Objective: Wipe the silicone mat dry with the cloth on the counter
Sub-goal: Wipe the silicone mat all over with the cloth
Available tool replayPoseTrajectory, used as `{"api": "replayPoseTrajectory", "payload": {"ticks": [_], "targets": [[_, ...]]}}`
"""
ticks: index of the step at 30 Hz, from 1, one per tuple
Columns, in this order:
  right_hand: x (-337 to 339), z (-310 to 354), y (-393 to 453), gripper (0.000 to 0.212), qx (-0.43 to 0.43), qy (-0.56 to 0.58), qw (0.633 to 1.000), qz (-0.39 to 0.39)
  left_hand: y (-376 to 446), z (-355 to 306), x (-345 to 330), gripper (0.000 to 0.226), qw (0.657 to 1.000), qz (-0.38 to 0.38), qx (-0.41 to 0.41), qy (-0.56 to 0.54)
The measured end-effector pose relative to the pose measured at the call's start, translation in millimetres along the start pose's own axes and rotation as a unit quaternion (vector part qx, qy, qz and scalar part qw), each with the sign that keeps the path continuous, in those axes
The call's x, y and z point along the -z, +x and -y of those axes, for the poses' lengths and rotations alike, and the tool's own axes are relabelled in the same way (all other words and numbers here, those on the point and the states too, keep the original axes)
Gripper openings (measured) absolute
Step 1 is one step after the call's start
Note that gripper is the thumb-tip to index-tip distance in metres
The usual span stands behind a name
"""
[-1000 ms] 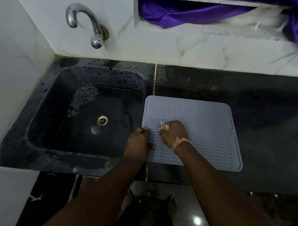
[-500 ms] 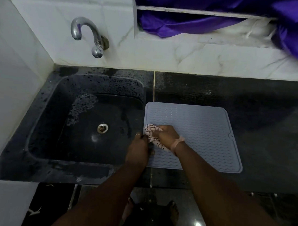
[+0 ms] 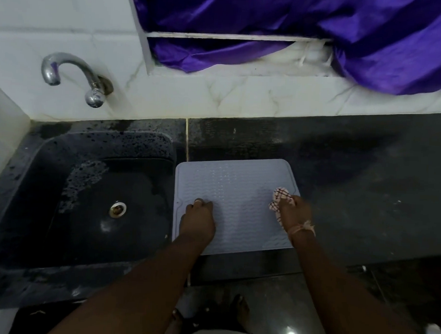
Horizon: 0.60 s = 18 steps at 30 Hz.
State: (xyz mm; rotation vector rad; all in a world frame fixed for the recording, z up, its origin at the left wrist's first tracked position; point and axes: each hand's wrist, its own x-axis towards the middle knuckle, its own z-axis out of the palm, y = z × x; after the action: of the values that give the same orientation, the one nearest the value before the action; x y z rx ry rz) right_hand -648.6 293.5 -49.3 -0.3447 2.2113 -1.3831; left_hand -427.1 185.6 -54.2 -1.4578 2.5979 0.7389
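A pale grey ribbed silicone mat (image 3: 235,185) lies flat on the black counter (image 3: 364,184), just right of the sink. My left hand (image 3: 197,219) presses down on the mat's left part, fingers curled under with the knuckles on the surface. My right hand (image 3: 294,213) grips a bunched white cloth with dark checks (image 3: 281,196) and holds it against the mat's right edge. Most of the cloth is hidden under that hand.
A black sink (image 3: 88,199) with a metal drain (image 3: 118,209) sits to the left, wet and speckled. A chrome tap (image 3: 75,76) juts from the white tiled wall. Purple fabric (image 3: 319,38) hangs over the ledge behind. My feet show below the counter edge.
My right hand has swept the cloth from the mat's left edge across to its right edge. My left hand has shifted onto the mat's left part. The camera has tilted up.
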Motion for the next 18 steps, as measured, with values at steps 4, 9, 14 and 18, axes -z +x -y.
{"api": "replayPoseTrajectory", "payload": {"ticks": [4,9,14,18], "targets": [[18.2,-7.7,22.2,0.023,0.052,-0.117,0.991,-0.037,-3.8,6.9,-7.3,0.050,0.999,-0.024,0.016,0.039],[26.7,-11.5,46.3,0.028,0.097,-0.252,0.963,-0.018,4.5,-12.9,-11.5,0.050,0.997,-0.027,0.053,0.050],[11.3,-5.5,41.1,0.027,0.095,-0.315,0.944,-0.017,11.4,-9.8,-7.7,0.061,0.997,-0.010,0.066,0.029],[4.2,-0.7,41.1,0.022,0.116,-0.345,0.931,-0.005,16.9,-6.0,-5.1,0.064,0.998,-0.018,0.058,0.021]]}}
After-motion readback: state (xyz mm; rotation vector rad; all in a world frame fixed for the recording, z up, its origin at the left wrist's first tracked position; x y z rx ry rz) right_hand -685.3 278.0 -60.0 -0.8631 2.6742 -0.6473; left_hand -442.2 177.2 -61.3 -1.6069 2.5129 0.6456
